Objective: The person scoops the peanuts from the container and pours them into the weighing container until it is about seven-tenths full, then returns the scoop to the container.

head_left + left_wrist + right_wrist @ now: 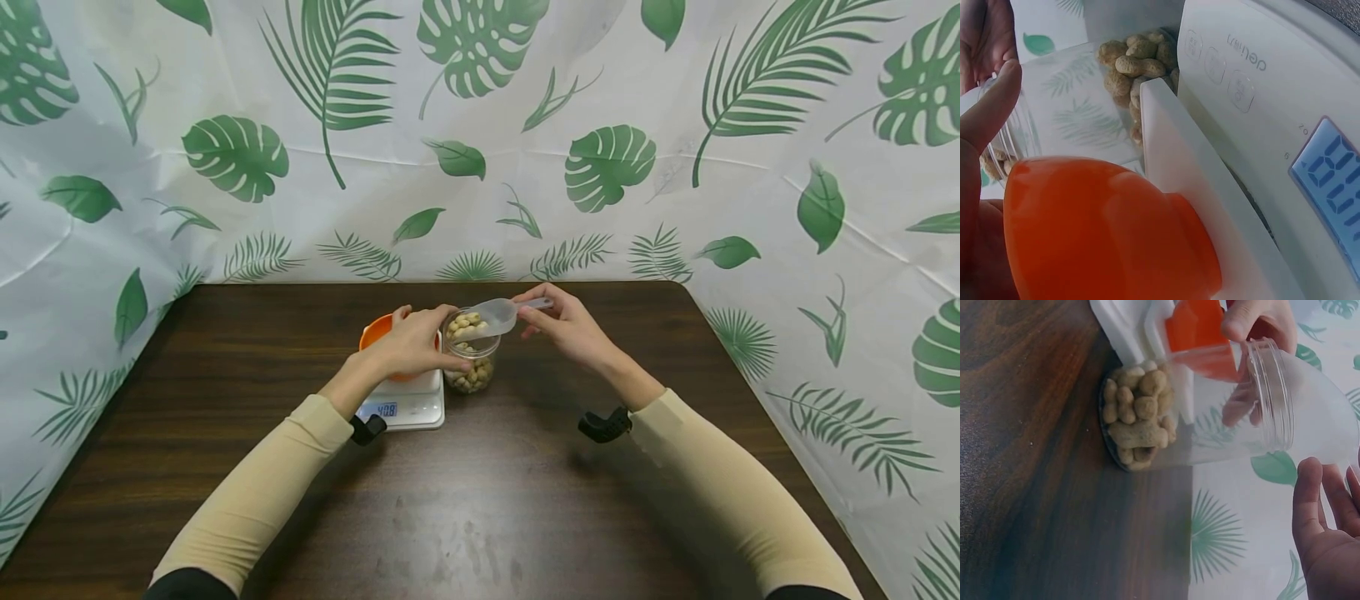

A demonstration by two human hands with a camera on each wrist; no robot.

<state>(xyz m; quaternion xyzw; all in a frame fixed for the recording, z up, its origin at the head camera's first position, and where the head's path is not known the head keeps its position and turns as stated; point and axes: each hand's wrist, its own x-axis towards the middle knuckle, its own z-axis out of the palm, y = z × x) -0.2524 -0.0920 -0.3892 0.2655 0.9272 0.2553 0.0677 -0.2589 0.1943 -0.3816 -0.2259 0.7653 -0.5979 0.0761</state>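
Observation:
A clear jar [1222,434] of peanuts in shells [1135,434] stands upright beside a white kitchen scale [416,406]. My left hand [408,343] reaches over the orange bowl [1104,231] on the scale and holds the jar near its rim, thumb on the near side. My right hand [566,325] pinches the handle of a translucent scoop [495,318]. The scoop is tilted down towards the left, over the jar's mouth. Several peanuts [467,323] show at its front end. The inside of the bowl is mostly hidden by my left hand.
The scale's display [385,409] reads 40.8 in the head view. Everything stands near the back edge of a dark wooden table [465,508]. Behind it hangs a white sheet [510,233] with green leaf prints.

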